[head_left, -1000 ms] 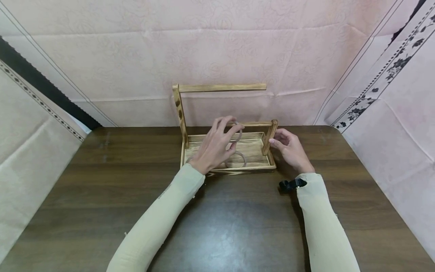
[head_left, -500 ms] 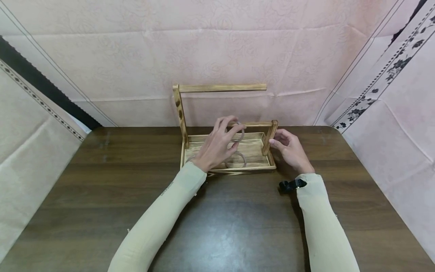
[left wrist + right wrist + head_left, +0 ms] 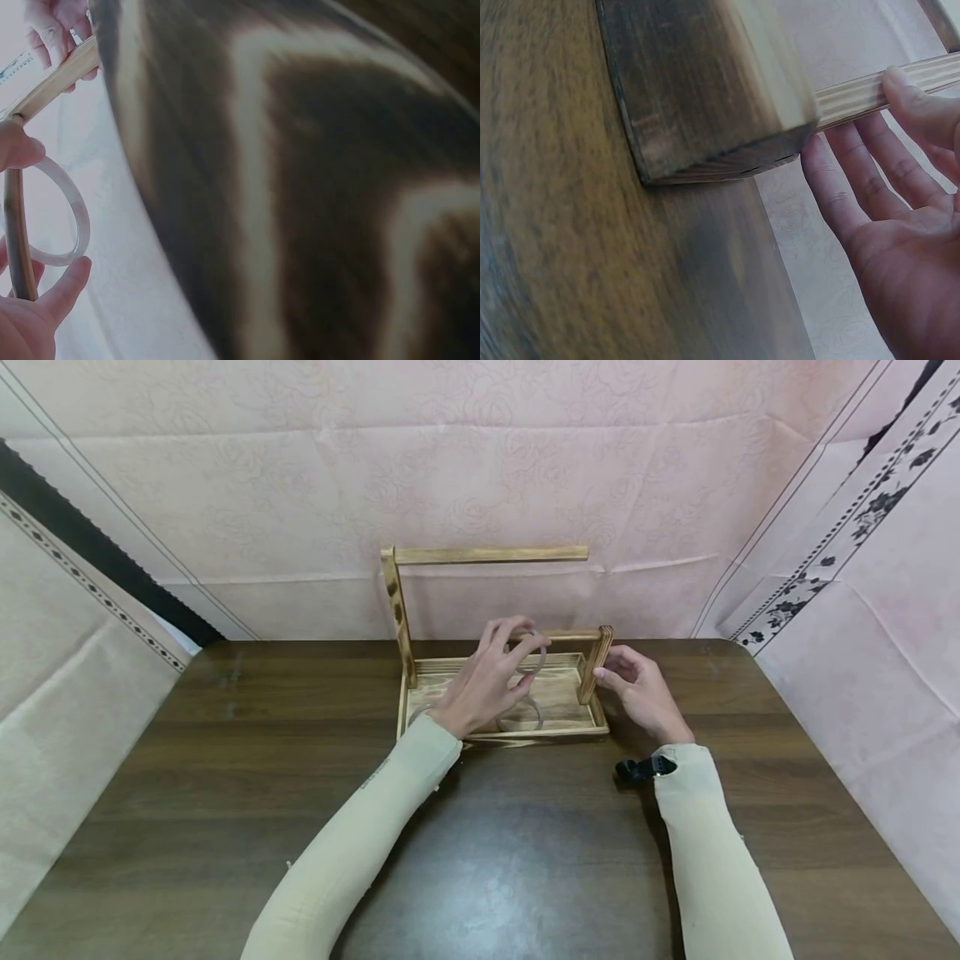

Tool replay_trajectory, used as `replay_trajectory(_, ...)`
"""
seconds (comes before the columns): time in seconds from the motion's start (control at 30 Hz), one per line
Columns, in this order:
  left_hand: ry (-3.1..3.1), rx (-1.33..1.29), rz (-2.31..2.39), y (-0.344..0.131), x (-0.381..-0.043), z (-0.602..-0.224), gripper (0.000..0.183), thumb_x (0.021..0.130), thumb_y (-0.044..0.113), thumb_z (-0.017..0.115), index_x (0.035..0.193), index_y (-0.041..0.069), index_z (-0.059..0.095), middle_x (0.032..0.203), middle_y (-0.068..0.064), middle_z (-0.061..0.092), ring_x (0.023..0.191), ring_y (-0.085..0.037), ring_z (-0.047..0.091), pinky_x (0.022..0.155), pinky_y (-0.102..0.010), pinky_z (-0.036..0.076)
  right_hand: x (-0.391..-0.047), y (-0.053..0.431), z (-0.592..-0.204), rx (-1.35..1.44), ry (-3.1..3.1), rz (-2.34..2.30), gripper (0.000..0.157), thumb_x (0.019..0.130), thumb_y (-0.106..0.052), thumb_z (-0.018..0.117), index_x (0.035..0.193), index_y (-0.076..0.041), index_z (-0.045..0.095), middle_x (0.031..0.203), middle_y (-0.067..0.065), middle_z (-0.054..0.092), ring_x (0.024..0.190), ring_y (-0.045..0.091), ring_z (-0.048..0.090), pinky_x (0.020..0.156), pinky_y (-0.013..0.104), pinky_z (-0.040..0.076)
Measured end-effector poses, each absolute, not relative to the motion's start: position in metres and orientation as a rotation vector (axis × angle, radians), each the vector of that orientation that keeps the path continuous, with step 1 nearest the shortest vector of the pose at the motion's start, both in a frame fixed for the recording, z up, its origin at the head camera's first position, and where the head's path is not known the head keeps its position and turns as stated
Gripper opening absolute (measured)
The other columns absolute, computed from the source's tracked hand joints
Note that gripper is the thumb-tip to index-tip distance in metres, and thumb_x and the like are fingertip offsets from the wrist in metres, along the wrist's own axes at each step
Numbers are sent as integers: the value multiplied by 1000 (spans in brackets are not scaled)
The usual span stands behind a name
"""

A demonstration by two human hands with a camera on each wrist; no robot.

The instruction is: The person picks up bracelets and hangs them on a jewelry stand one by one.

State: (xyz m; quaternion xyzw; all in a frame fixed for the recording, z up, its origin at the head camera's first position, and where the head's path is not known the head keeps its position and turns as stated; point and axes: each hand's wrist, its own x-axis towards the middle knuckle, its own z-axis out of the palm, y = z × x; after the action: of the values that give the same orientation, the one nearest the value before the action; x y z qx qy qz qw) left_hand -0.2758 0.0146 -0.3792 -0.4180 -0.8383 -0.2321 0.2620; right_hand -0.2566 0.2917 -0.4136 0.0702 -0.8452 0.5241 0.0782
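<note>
A wooden bangle stand (image 3: 558, 731) has a tray base, a tall rear arm (image 3: 491, 554) and a lower bar (image 3: 573, 634) on a short right post (image 3: 595, 668). My left hand (image 3: 483, 681) pinches a pale bangle (image 3: 81, 214) between thumb and fingers; the ring overlaps the lower bar near its left end. With thumb and fingers, my right hand (image 3: 641, 693) grips the short post from its right side, as the right wrist view also shows. Another bangle (image 3: 539, 718) lies in the tray, and part of one more (image 3: 417, 712) shows beside my left wrist.
The stand is near the far edge of a dark wooden table (image 3: 480, 860). Pale patterned cloth (image 3: 480, 485) hangs behind and at both sides. A black strap piece (image 3: 645, 767) sits at my right wrist. The tall arm rises left of my left hand.
My left hand has shifted slightly to the right with the bangle, along the lower bar. The right hand keeps its grip on the post, and the stand has stayed put.
</note>
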Motion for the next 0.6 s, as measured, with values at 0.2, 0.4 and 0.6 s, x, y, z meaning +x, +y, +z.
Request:
replay_trajectory(0.2, -2278, -1136, -622, 19, -276, -379, 54, 90, 14, 74, 140, 21, 55, 150, -11, 44, 137, -30, 42, 91, -32, 60, -257, 292, -415, 232, -2528, 1570, 28, 102, -16, 62, 127, -3, 60, 116, 13, 67, 100, 6, 65, 85, 16, 55)
replay_trajectory(0.4, -2275, -1147, -629, 23, -276, -379, 55, 90, 13, 74, 140, 21, 54, 149, -11, 44, 137, -30, 41, 89, -31, 61, -257, 293, -414, 240, -2517, 1579, 29, 103, -16, 62, 128, -2, 60, 117, 15, 67, 100, 6, 65, 85, 16, 55)
replay_trajectory(0.6, -2270, -1149, -624, 24, -277, -380, 54, 90, 14, 73, 140, 21, 54, 149, -11, 44, 138, -30, 41, 91, -31, 60, -257, 292, -415, 226, -2512, 1586, 29, 102, -16, 62, 128, -2, 61, 117, 15, 68, 100, 4, 65, 87, 18, 55)
